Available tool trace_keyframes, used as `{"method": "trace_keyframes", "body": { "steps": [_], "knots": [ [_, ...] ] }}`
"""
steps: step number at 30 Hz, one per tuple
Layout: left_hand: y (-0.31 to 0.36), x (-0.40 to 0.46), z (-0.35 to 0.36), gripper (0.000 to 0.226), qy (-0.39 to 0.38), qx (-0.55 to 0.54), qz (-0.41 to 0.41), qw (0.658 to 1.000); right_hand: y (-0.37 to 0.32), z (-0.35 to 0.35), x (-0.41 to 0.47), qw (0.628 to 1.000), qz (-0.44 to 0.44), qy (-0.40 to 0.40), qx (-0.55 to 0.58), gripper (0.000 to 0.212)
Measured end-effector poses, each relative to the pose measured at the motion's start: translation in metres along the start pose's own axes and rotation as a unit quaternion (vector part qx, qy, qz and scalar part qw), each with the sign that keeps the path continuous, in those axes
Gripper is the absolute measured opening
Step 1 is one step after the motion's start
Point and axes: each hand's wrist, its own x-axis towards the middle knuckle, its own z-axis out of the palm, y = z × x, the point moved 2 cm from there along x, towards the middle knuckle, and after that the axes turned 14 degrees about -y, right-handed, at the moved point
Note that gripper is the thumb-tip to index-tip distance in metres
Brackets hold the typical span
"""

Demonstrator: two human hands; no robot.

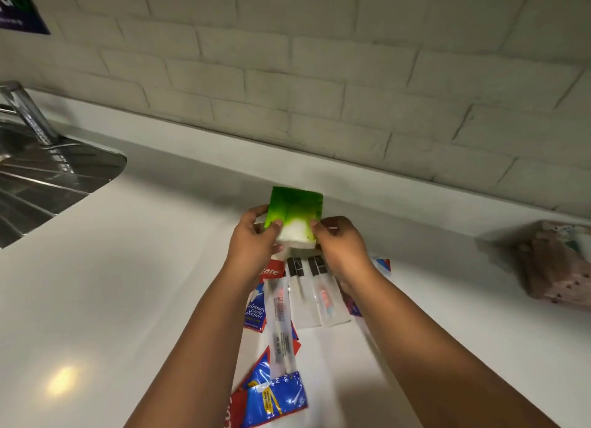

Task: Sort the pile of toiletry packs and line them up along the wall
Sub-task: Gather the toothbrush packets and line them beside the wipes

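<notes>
While green-and-white pack (pixel 295 218) is pinched between left hand (pixel 254 235) and right hand (pixel 339 245), fingers curled on opposite side edges, it is held lifted, just short of wall (pixel 319 85). Slip risked: hold is on edges only, wrapper looks slick. Loose pile (pixel 287 306) lies directly beneath grip, could be scattered by wrists. Clear ledge ahead of grip; sink (pixel 48 178) far left, tissue pack (pixel 556 264) well right.

White counter (pixel 134 283) — toothpaste packs (pixel 256 309), clear toothbrush sleeves (pixel 303 303), pinkish pack (pixel 556 264).
</notes>
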Motion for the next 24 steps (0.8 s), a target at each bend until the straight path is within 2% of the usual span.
{"method": "trace_keyframes", "body": {
  "steps": [3,5,8,10,15,20,24],
  "knots": [
    [0.007,-0.012,0.017,0.030,-0.090,0.002,-0.029,0.996,0.010,-0.026,-0.018,0.987,0.038,-0.005,0.156,0.039],
    [0.007,-0.020,0.029,0.029,-0.148,0.003,-0.043,0.988,0.014,-0.044,-0.029,0.968,0.048,-0.023,0.244,0.039],
    [0.003,-0.028,0.049,0.028,-0.203,0.007,-0.060,0.977,0.026,-0.068,-0.051,0.948,0.060,-0.075,0.303,0.038],
    [0.000,-0.031,0.062,0.029,-0.207,0.004,-0.063,0.976,0.036,-0.080,-0.064,0.937,0.068,-0.081,0.334,0.039],
    [-0.008,-0.036,0.103,0.046,-0.182,-0.068,-0.093,0.976,0.046,-0.110,-0.092,0.924,0.040,-0.008,0.379,0.016],
    [-0.016,-0.056,0.156,0.050,-0.243,-0.058,-0.141,0.958,0.065,-0.154,-0.113,0.908,0.022,0.088,0.410,0.037],
    [-0.024,-0.069,0.209,0.049,-0.244,-0.045,-0.136,0.959,0.086,-0.195,-0.136,0.897,0.022,0.127,0.422,0.038]
  ]
}}
